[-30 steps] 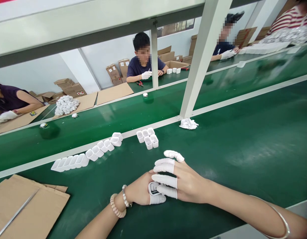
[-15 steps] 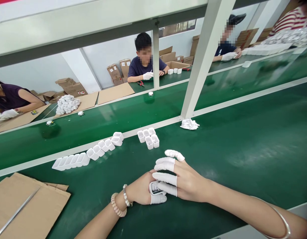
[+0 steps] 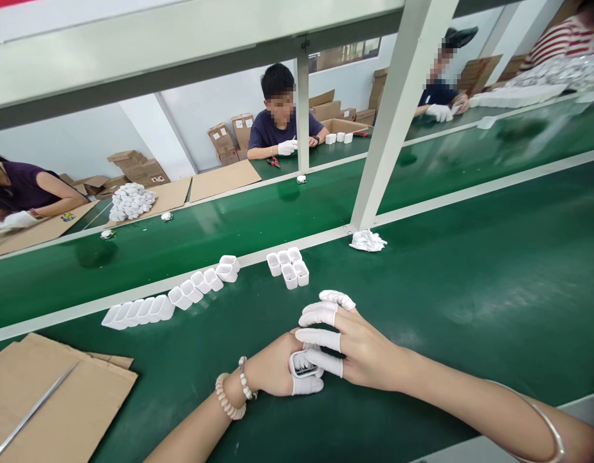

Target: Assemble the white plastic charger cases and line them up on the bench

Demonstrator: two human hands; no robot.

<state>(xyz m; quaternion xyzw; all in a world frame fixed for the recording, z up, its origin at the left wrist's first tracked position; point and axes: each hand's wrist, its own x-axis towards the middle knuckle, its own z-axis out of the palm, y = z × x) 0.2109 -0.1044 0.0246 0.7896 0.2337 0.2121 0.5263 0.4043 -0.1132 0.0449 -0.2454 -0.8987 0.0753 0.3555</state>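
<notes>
My left hand [image 3: 280, 366] is wrapped round a small white housing [image 3: 304, 365] with its open end up; dark and metallic parts show inside. White finger covers are on my fingers. Over the housing reaches my right hand [image 3: 359, 344], its fingertips at the rim and its other fingers spread above. Whether it grips a small part there is hidden. Beyond my hands stand several white cups in a cluster [image 3: 290, 273], and a row of white cups [image 3: 143, 310] runs to the left.
Cardboard sheets [image 3: 51, 399] with a metal strip [image 3: 34, 411] lie at the left. A crumpled white glove [image 3: 368, 240] lies by the slanted post [image 3: 388, 116]. Small parts ride on the green belt [image 3: 220, 222]. People sit across it, beside a white heap [image 3: 132, 201].
The small parts on the belt have moved right. My right hand's fingers have shifted slightly, while my left hand keeps its place. A gloved hand at the far right has moved.
</notes>
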